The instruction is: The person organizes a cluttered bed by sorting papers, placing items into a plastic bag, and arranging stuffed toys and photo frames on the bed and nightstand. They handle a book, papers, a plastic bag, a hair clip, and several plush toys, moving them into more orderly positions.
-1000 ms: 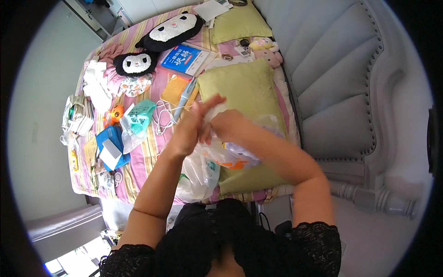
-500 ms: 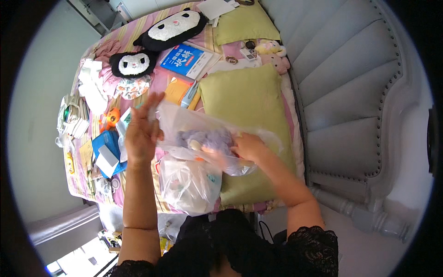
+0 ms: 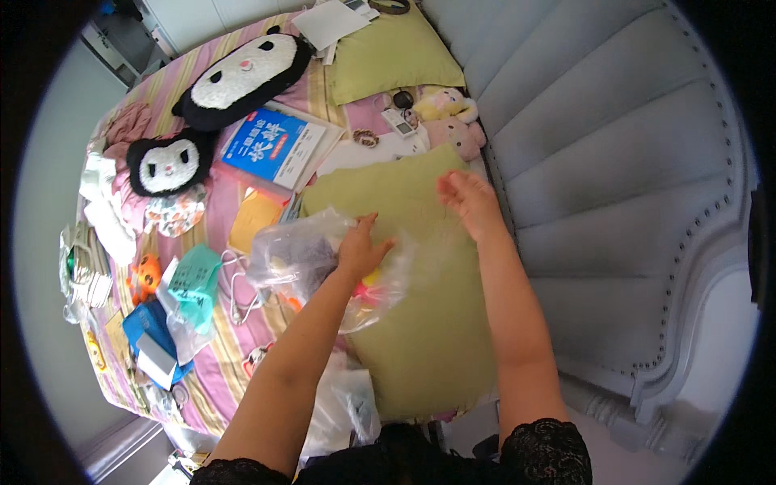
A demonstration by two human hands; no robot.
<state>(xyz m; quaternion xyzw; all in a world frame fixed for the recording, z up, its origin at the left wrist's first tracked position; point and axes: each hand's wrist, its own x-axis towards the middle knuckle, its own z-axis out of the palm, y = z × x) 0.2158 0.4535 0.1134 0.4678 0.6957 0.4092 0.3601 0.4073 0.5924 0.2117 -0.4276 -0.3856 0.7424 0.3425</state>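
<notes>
My left hand (image 3: 360,246) lies flat on a clear plastic bag (image 3: 307,263) stuffed with small soft items; the bag rests on the left part of a green pillow (image 3: 428,323). The fingers are spread and press on the bag without gripping it. My right hand (image 3: 467,202) reaches farther up, open, palm down on the upper end of the same pillow, near two small plush toys (image 3: 451,117).
The striped bed (image 3: 226,356) is littered: two black-and-white plush heads (image 3: 242,77), a blue book (image 3: 273,145), a second green pillow (image 3: 392,52), a teal pouch (image 3: 194,283), an orange toy (image 3: 145,275), boxes. A grey tufted headboard (image 3: 614,186) runs along the right.
The bag, held up between both hands before, now lies on the pillow. My left hand came down onto it and my right hand let go and moved up the pillow.
</notes>
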